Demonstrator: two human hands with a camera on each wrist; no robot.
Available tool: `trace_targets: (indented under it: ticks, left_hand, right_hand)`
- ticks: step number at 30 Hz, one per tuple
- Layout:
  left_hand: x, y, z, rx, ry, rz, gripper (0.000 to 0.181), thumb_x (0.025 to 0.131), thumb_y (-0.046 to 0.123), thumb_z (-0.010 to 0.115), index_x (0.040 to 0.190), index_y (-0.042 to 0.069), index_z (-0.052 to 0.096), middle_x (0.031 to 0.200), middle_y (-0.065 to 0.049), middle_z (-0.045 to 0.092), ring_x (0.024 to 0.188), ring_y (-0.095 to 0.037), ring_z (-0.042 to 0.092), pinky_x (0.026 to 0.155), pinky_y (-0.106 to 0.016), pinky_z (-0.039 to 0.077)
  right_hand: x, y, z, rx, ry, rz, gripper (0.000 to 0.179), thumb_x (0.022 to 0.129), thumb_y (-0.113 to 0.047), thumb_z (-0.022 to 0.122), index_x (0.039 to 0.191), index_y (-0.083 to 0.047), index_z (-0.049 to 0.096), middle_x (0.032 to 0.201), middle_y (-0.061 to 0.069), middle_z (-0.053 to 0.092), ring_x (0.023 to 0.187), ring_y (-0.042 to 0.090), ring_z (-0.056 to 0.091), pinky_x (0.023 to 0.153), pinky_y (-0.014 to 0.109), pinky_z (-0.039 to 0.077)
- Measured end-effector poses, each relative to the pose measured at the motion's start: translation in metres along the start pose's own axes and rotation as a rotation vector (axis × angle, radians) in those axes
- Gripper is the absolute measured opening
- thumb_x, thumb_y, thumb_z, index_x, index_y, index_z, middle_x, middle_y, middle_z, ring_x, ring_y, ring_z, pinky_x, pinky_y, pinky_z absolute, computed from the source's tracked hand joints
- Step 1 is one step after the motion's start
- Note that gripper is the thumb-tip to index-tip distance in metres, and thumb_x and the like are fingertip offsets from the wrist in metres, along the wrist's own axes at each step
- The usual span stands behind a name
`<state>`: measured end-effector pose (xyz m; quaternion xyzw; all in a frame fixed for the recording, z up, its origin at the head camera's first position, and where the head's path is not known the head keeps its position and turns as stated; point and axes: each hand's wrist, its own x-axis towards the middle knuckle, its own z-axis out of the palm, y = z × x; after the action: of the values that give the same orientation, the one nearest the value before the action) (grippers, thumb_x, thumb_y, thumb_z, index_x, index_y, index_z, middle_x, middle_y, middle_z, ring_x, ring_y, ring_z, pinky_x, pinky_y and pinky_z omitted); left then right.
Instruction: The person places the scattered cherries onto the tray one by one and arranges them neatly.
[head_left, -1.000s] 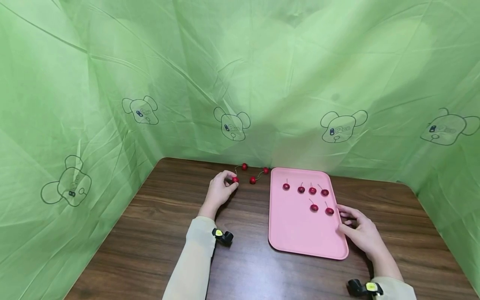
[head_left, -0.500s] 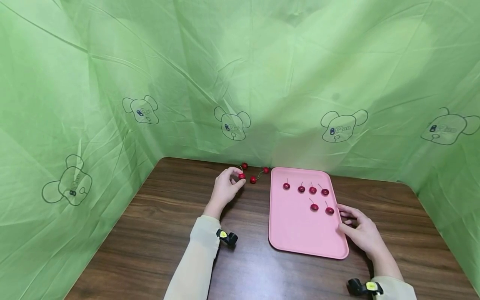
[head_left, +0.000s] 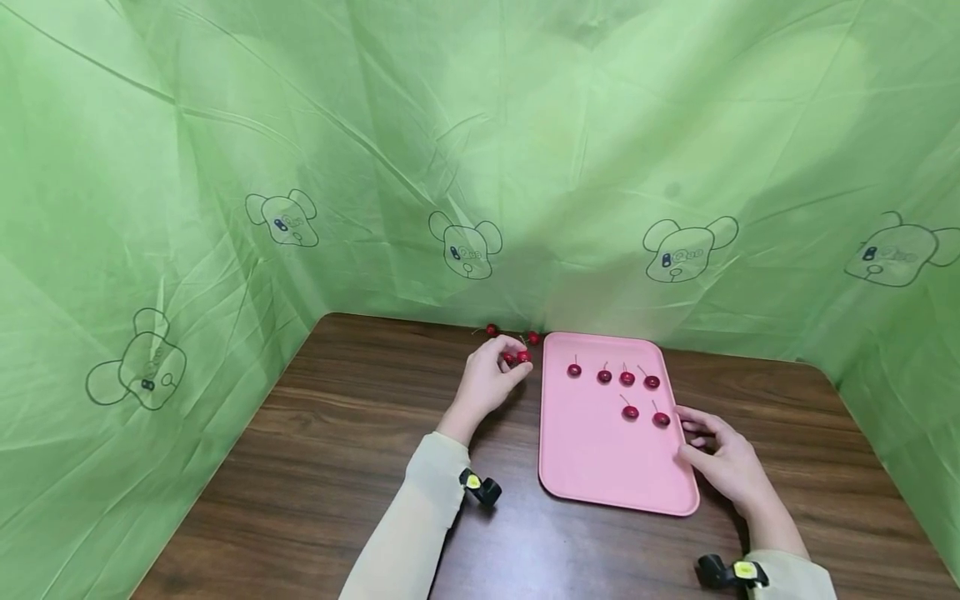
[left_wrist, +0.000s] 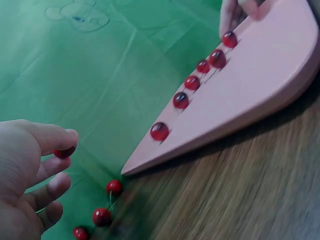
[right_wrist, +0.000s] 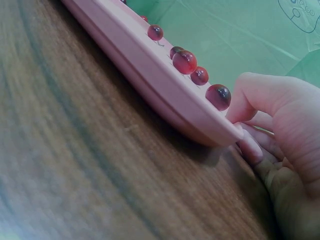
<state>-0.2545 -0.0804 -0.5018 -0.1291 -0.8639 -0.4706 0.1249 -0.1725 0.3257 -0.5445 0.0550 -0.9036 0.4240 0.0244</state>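
My left hand [head_left: 486, 382] pinches a red cherry [left_wrist: 65, 152] between thumb and index finger, up off the table at the tray's far left corner; its other fingers curl loosely in the left wrist view. A pink rectangular tray [head_left: 592, 462] lies on the table. Several dark red cherries with stems sit on it, among them a cherry [head_left: 630, 412] in the nearer row. At the tray's right edge, my right hand [head_left: 726, 462] grips the rim, with the thumb over it and fingers on the outer side, as the right wrist view shows.
Three loose cherries lie at the back of the wooden table [head_left: 300, 467]: one cherry [head_left: 492, 329] near the cloth, another cherry [head_left: 533, 338] by the tray corner, and a cherry [left_wrist: 102, 217] partly behind my left hand. A green cloth [head_left: 570, 150] stands behind and at the sides.
My left hand has lifted its cherry and carried it right toward the tray, passing in front of the loose cherries. The right hand and tray have stayed in place.
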Motion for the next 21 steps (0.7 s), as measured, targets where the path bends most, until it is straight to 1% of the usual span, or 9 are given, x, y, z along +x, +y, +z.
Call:
trace_targets:
  ticks: [5, 7, 9, 14, 15, 16, 21]
  left_hand:
    - [-0.001, 0.011, 0.011, 0.015, -0.023, 0.033, 0.022, 0.096, 0.018, 0.086, 0.114, 0.014, 0.074, 0.106, -0.002, 0.073, 0.076, -0.012, 0.061, 0.072, -0.026, 0.052]
    - [-0.002, 0.016, 0.015, 0.021, -0.031, 0.042, 0.022, 0.096, 0.018, 0.086, 0.114, 0.015, 0.075, 0.105, 0.000, 0.073, 0.075, -0.012, 0.061, 0.072, -0.026, 0.052]
    - [-0.003, 0.021, 0.019, 0.020, -0.046, 0.047, 0.020, 0.096, 0.018, 0.085, 0.114, 0.016, 0.075, 0.105, 0.000, 0.072, 0.075, -0.012, 0.061, 0.072, -0.025, 0.051]
    - [-0.006, 0.033, 0.031, 0.013, -0.084, 0.063, 0.020, 0.097, 0.017, 0.084, 0.114, 0.014, 0.075, 0.104, -0.010, 0.073, 0.077, -0.013, 0.061, 0.071, -0.023, 0.050]
    - [-0.006, 0.035, 0.034, 0.015, -0.088, 0.064, 0.021, 0.097, 0.017, 0.085, 0.114, 0.013, 0.075, 0.105, -0.010, 0.073, 0.078, -0.013, 0.061, 0.071, -0.022, 0.049]
    - [-0.007, 0.037, 0.038, 0.019, -0.090, 0.068, 0.021, 0.097, 0.017, 0.085, 0.114, 0.013, 0.075, 0.104, -0.010, 0.073, 0.078, -0.013, 0.062, 0.071, -0.021, 0.049]
    - [-0.009, 0.046, 0.053, 0.038, -0.115, 0.071, 0.021, 0.096, 0.018, 0.085, 0.114, 0.015, 0.075, 0.108, 0.002, 0.072, 0.076, -0.005, 0.061, 0.072, -0.018, 0.049]
  right_hand:
    - [0.000, 0.001, -0.001, 0.003, 0.001, 0.002, 0.061, 0.093, -0.009, 0.082, 0.151, -0.003, 0.061, 0.132, 0.022, 0.070, 0.098, -0.002, 0.061, 0.082, 0.011, 0.048]
    - [-0.001, 0.002, -0.001, 0.003, 0.000, 0.004, 0.061, 0.093, -0.009, 0.082, 0.151, -0.003, 0.061, 0.132, 0.022, 0.070, 0.098, -0.002, 0.061, 0.082, 0.011, 0.048]
    - [-0.001, 0.002, -0.001, 0.008, 0.002, 0.001, 0.062, 0.093, -0.008, 0.082, 0.151, -0.003, 0.061, 0.131, 0.022, 0.070, 0.098, -0.002, 0.062, 0.082, 0.011, 0.048]
    - [-0.001, 0.003, -0.001, 0.012, 0.011, -0.014, 0.061, 0.092, -0.006, 0.081, 0.150, -0.003, 0.062, 0.130, 0.022, 0.071, 0.097, -0.003, 0.062, 0.082, 0.010, 0.048]
    - [0.000, 0.002, -0.001, 0.012, 0.012, -0.016, 0.061, 0.092, -0.006, 0.081, 0.150, -0.003, 0.062, 0.130, 0.022, 0.071, 0.097, -0.003, 0.062, 0.082, 0.010, 0.048]
    - [0.000, 0.002, -0.001, 0.012, 0.011, -0.018, 0.061, 0.093, -0.007, 0.082, 0.150, -0.003, 0.062, 0.130, 0.022, 0.071, 0.097, -0.003, 0.062, 0.082, 0.010, 0.048]
    - [-0.001, 0.001, -0.001, 0.013, 0.000, -0.011, 0.061, 0.094, -0.009, 0.082, 0.151, -0.003, 0.061, 0.132, 0.023, 0.070, 0.098, -0.003, 0.061, 0.082, 0.012, 0.049]
